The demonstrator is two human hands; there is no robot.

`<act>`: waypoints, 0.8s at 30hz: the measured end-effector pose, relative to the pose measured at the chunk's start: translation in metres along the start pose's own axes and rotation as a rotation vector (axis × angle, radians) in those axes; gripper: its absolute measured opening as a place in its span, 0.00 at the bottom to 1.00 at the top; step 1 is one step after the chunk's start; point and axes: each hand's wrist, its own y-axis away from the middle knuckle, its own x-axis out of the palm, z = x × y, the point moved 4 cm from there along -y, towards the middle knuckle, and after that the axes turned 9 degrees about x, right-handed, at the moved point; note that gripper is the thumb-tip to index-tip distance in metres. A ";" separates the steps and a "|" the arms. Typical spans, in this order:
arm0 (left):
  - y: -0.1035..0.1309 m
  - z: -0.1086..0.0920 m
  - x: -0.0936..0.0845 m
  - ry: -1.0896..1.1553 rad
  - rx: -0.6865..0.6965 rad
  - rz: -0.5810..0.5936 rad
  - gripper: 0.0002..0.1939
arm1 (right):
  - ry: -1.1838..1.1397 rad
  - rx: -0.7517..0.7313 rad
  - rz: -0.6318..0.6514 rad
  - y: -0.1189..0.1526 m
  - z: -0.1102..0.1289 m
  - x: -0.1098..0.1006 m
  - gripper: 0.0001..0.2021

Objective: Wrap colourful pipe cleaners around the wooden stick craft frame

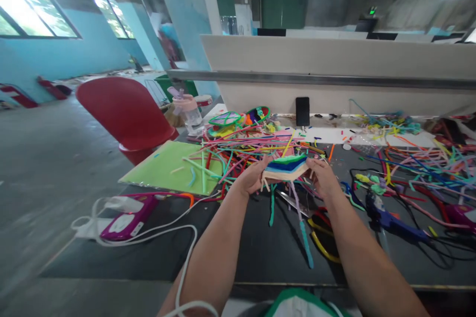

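My left hand and my right hand grip opposite ends of a striped pipe-cleaner piece, held up above the dark table. Its bands run green, dark blue, light blue and cream, with cream ends sticking out at the lower left. Below it, a lilac and teal pipe cleaner and a shorter green pipe cleaner point toward me. Scissors with yellow and black handles lie by my right forearm, their blades partly under the piece.
A heap of pipe cleaners spreads behind my hands. On the left are a green sheet, a purple power strip and a white cable. A blue glue gun lies right. A bottle and phone stand at the back.
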 end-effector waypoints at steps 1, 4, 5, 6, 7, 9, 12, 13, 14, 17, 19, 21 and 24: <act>-0.001 0.003 0.000 -0.034 0.010 -0.009 0.25 | -0.002 -0.004 0.009 0.001 0.001 0.001 0.13; -0.003 0.011 0.000 -0.089 0.011 0.007 0.21 | -0.015 -0.014 0.030 0.003 0.003 0.003 0.13; -0.003 0.013 0.000 -0.092 0.003 0.007 0.20 | -0.023 -0.013 0.035 0.003 0.003 0.003 0.13; -0.003 0.014 0.000 -0.090 -0.004 0.000 0.20 | -0.031 -0.013 0.042 0.003 0.003 0.003 0.12; -0.003 0.015 0.000 -0.085 -0.010 -0.011 0.19 | -0.038 -0.015 0.050 0.002 0.003 0.003 0.12; -0.003 0.016 0.000 -0.068 -0.013 -0.039 0.19 | -0.059 -0.009 0.060 0.001 0.002 0.002 0.11; -0.003 0.017 0.000 -0.033 -0.008 -0.072 0.18 | -0.124 0.054 0.049 0.000 -0.003 0.000 0.12; -0.004 0.017 0.001 -0.028 -0.006 -0.078 0.19 | -0.148 0.084 0.046 -0.001 -0.004 0.000 0.12; -0.004 0.018 0.001 -0.030 -0.004 -0.078 0.18 | -0.166 0.111 0.048 -0.001 -0.006 0.001 0.12; -0.003 0.015 0.001 -0.060 0.003 -0.061 0.18 | -0.174 0.127 0.069 0.000 -0.006 0.003 0.12; -0.002 0.008 -0.002 -0.083 0.020 -0.065 0.17 | -0.183 0.111 0.060 -0.001 -0.003 0.002 0.12; 0.000 -0.002 -0.008 -0.094 0.081 -0.103 0.17 | -0.249 0.114 0.028 -0.002 -0.002 -0.001 0.13; 0.005 -0.020 -0.019 -0.060 0.236 -0.196 0.15 | -0.393 0.150 0.037 -0.004 -0.003 -0.003 0.16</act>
